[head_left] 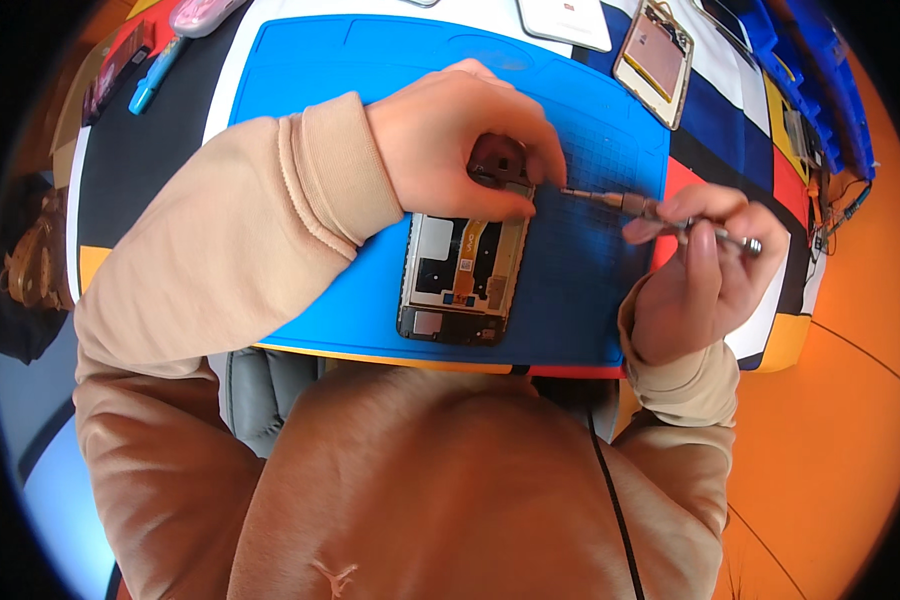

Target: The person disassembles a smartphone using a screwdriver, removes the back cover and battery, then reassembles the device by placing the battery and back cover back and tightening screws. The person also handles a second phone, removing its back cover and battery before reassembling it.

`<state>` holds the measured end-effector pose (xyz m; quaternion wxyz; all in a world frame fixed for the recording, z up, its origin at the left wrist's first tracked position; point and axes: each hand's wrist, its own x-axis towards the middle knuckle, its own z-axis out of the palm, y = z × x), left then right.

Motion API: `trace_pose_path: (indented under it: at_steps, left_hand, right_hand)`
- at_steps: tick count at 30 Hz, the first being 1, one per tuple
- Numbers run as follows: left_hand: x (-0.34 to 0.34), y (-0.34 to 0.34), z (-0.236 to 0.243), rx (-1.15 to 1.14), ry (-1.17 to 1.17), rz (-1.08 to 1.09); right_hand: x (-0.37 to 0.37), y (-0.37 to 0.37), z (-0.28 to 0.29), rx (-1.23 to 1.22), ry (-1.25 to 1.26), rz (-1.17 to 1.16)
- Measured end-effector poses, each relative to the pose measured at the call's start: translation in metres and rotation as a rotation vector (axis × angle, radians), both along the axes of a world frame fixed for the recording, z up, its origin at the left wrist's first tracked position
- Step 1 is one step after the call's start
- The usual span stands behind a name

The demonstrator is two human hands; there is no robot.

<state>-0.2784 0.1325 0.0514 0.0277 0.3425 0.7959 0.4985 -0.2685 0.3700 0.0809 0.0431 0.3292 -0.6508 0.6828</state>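
An opened smartphone [455, 275], with a dark lower frame, metal plate and orange ribbon cable, lies upright on a blue work mat [575, 310]. My left hand [450, 140] arches over its upper end, fingers and thumb curled round it and hiding part of the inside. To the right, my right hand [710, 270] holds a slim metal precision screwdriver [620, 203] almost level, its tip pointing left, close to my left fingertips. Whether the tip touches anything I cannot tell.
Along the back are another opened phone [655, 65] and a white device [565, 20]. Blue parts bins [820, 80] line the right rear edge. A turquoise pen [150, 80], a dark pink-marked item [115, 80] and a pink pouch [195, 15] sit at back left.
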Motion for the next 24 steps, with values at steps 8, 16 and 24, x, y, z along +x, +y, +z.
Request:
trace_pose_path:
  at_steps: [8, 16, 24]
  left_hand:
    - [-0.0024, -0.0033, -0.0026, -0.047, -0.004, -0.086]
    - [-0.0032, -0.0046, -0.0053, -0.037, 0.014, -0.117]
    - [-0.0018, -0.0042, -0.0057, -0.028, -0.018, -0.104]
  right_hand:
    - [0.0072, -0.0019, -0.0108, 0.119, 0.010, 0.119]
    - [0.0063, -0.0034, -0.0109, 0.133, -0.014, 0.105]
    - [0.0062, -0.0030, -0.0098, 0.155, -0.025, 0.109]
